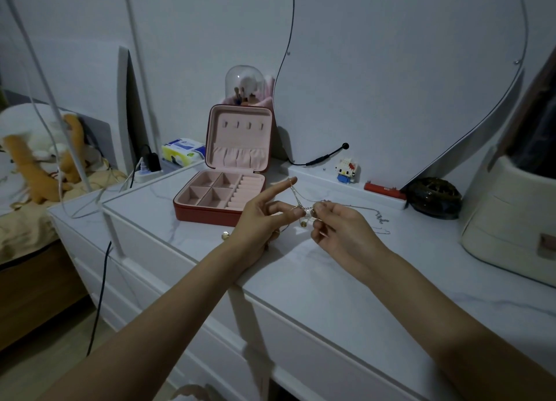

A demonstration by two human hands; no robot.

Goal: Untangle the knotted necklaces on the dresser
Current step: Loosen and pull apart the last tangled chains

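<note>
Thin silver necklace chains (301, 203) hang knotted between my two hands above the white marble dresser top (316, 280). My left hand (261, 220) has its index finger raised with a chain looped over the tip, and its thumb and another finger pinch the chain lower down. My right hand (340, 230) pinches the knot from the right side. A small bead pendant (303, 223) dangles under the knot. One chain trails right across the dresser to a small charm (380, 219).
An open red jewellery box (222, 190) with pink lining stands behind my left hand. A small round gold piece (225, 235) lies near the front edge. A toy figure (346, 169), a red bar (383, 190), a dark round object (433, 197) and a cream case (511, 220) sit to the right.
</note>
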